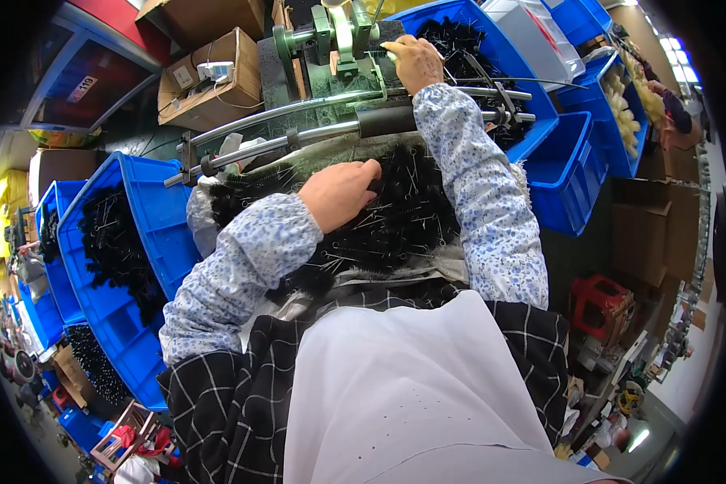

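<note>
The sleeves (492, 218) are pale blue-white with a small blue flower print. The apron (411, 387) is plain white, worn over a black garment (234, 403) with a thin white check. The heap of small brushes (403, 218) is black with silvery wire stems. The bins (149, 218) are bright blue, one holding cream-yellow pieces (621, 101). The machine (331, 40) is green, its rails (298, 121) bare grey metal. The boxes (210, 81) are brown cardboard, and the stool (601, 302) is red.
</note>
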`<action>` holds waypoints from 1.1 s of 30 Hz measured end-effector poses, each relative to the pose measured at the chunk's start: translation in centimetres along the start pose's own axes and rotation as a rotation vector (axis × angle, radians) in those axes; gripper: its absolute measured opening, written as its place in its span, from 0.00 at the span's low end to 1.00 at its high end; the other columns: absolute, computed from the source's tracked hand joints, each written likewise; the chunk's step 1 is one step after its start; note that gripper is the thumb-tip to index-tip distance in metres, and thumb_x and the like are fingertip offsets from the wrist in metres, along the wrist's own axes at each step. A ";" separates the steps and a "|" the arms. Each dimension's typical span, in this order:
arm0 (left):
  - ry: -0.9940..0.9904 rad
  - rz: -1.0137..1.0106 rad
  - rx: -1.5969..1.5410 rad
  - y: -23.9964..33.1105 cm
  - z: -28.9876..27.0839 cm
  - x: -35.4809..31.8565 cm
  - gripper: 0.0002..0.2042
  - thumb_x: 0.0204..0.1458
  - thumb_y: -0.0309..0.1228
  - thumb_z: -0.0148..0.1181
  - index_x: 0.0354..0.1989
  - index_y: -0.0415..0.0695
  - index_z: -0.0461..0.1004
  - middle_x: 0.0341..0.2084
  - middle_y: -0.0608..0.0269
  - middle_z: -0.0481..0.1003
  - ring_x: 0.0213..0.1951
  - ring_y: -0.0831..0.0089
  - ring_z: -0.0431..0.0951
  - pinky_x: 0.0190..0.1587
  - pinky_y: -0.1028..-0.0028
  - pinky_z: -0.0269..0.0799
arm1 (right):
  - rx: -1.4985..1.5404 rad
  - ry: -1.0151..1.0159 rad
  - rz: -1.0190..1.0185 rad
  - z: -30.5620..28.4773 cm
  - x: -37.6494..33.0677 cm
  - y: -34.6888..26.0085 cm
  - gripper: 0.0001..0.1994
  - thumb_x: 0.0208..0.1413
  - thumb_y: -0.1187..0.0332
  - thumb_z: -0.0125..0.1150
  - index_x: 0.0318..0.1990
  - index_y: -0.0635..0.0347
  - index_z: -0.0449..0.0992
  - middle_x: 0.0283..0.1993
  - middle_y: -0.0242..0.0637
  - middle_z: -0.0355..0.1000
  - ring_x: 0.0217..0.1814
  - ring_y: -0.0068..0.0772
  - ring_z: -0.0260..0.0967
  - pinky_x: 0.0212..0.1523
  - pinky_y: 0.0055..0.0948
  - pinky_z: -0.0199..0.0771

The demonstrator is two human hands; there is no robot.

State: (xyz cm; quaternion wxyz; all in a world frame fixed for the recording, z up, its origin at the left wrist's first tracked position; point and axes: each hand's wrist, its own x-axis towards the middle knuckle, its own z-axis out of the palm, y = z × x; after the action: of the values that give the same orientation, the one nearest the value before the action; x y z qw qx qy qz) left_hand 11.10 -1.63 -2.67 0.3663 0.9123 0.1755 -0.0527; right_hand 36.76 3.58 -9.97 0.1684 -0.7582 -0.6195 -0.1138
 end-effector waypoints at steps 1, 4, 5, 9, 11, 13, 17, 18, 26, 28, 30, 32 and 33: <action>0.058 0.032 -0.028 0.2 -0.4 -0.4 0.13 0.49 0.29 0.55 0.42 0.40 0.65 0.35 0.51 0.73 0.40 0.54 0.72 0.42 0.63 0.68 | -0.019 -0.002 -0.010 0.3 0.2 0.2 0.12 0.49 0.72 0.53 0.40 0.43 0.78 0.39 0.31 0.72 0.42 0.32 0.67 0.47 0.34 0.65; 0.216 0.068 -0.098 0.3 -1.8 -2.2 0.12 0.48 0.27 0.57 0.39 0.39 0.67 0.33 0.54 0.73 0.35 0.60 0.74 0.39 0.69 0.69 | -0.131 -0.074 0.037 -1.1 -0.2 0.0 0.16 0.48 0.63 0.56 0.46 0.51 0.73 0.43 0.34 0.69 0.46 0.35 0.63 0.47 0.38 0.60; 0.243 0.038 -0.152 0.2 -2.3 -3.1 0.12 0.47 0.27 0.58 0.40 0.39 0.67 0.32 0.56 0.73 0.34 0.63 0.74 0.38 0.71 0.70 | -0.186 -0.076 0.056 -2.0 -0.5 -0.4 0.18 0.48 0.61 0.57 0.48 0.53 0.72 0.43 0.35 0.69 0.46 0.36 0.63 0.47 0.39 0.60; 0.353 -0.030 -0.323 -0.8 -3.0 -5.6 0.13 0.45 0.24 0.61 0.40 0.40 0.68 0.32 0.62 0.72 0.30 0.75 0.73 0.35 0.77 0.69 | -0.060 -0.019 0.118 -1.2 -2.1 0.8 0.19 0.47 0.61 0.56 0.48 0.55 0.71 0.41 0.38 0.71 0.50 0.37 0.64 0.45 0.42 0.61; 0.355 -0.058 -0.342 -1.1 -3.3 -6.1 0.13 0.45 0.23 0.61 0.40 0.40 0.68 0.32 0.62 0.72 0.30 0.75 0.73 0.35 0.78 0.69 | -0.048 0.044 0.104 -0.3 -2.2 0.7 0.17 0.46 0.62 0.56 0.45 0.54 0.72 0.39 0.36 0.72 0.48 0.36 0.66 0.43 0.41 0.62; 0.384 -0.062 -0.333 -1.4 -3.2 -6.3 0.13 0.45 0.23 0.61 0.40 0.40 0.69 0.31 0.63 0.72 0.31 0.76 0.73 0.35 0.78 0.68 | -0.045 0.069 0.088 -0.2 -1.7 -0.8 0.14 0.46 0.63 0.56 0.41 0.54 0.73 0.37 0.35 0.73 0.45 0.36 0.68 0.42 0.41 0.63; 0.431 -0.049 -0.318 -1.2 -3.6 -6.1 0.13 0.45 0.23 0.61 0.40 0.40 0.69 0.33 0.63 0.72 0.32 0.76 0.72 0.35 0.77 0.68 | -0.053 0.042 0.096 -0.3 -0.9 -5.2 0.08 0.45 0.64 0.56 0.32 0.54 0.74 0.33 0.32 0.74 0.40 0.33 0.70 0.39 0.38 0.63; 0.440 -0.038 -0.317 -1.1 -3.7 -6.0 0.13 0.45 0.22 0.60 0.40 0.40 0.68 0.34 0.63 0.71 0.32 0.75 0.72 0.36 0.77 0.68 | -0.058 0.034 0.090 -0.4 -0.8 -6.1 0.08 0.45 0.64 0.56 0.32 0.54 0.74 0.33 0.32 0.74 0.40 0.32 0.70 0.39 0.38 0.63; 0.503 -0.043 -0.278 -1.6 -4.8 -6.1 0.11 0.47 0.21 0.57 0.40 0.39 0.68 0.37 0.62 0.70 0.36 0.75 0.74 0.42 0.76 0.70 | -0.089 -0.003 0.090 -0.7 -0.7 -4.9 0.11 0.45 0.63 0.56 0.37 0.52 0.75 0.34 0.34 0.74 0.46 0.36 0.68 0.42 0.41 0.62; 0.515 -0.077 -0.314 -2.3 -4.9 -6.5 0.11 0.47 0.21 0.57 0.40 0.39 0.68 0.37 0.62 0.71 0.37 0.76 0.74 0.42 0.76 0.70 | -0.103 -0.004 0.098 -0.8 -1.3 -2.3 0.16 0.45 0.61 0.56 0.43 0.51 0.75 0.38 0.36 0.75 0.50 0.37 0.67 0.44 0.42 0.62; 0.513 -0.105 -0.331 -2.7 -5.0 -6.5 0.10 0.48 0.21 0.57 0.40 0.38 0.68 0.37 0.63 0.72 0.39 0.77 0.75 0.42 0.77 0.70 | -0.116 -0.029 0.097 -1.0 -1.3 0.0 0.15 0.45 0.60 0.56 0.42 0.50 0.76 0.39 0.37 0.74 0.46 0.38 0.69 0.43 0.41 0.66; 0.481 -0.101 -0.359 -2.6 -4.9 -6.0 0.10 0.48 0.21 0.56 0.40 0.38 0.68 0.37 0.64 0.72 0.38 0.77 0.75 0.42 0.77 0.70 | 0.012 -0.097 0.162 -0.8 -0.6 2.7 0.13 0.49 0.59 0.54 0.41 0.46 0.77 0.40 0.32 0.74 0.46 0.40 0.69 0.45 0.43 0.66; 0.464 -0.100 -0.376 -2.6 -4.9 -5.6 0.10 0.48 0.21 0.56 0.39 0.38 0.67 0.36 0.64 0.72 0.38 0.77 0.75 0.42 0.77 0.70 | 0.077 -0.148 0.214 -1.3 0.0 3.4 0.12 0.50 0.60 0.52 0.41 0.44 0.77 0.39 0.31 0.74 0.49 0.40 0.68 0.47 0.45 0.65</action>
State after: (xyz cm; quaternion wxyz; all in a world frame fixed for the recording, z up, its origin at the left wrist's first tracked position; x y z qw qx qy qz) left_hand 4.83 1.92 0.44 0.4761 0.8063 0.3058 0.1726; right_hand 40.16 2.50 -9.18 0.1625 -0.8192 -0.5498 -0.0152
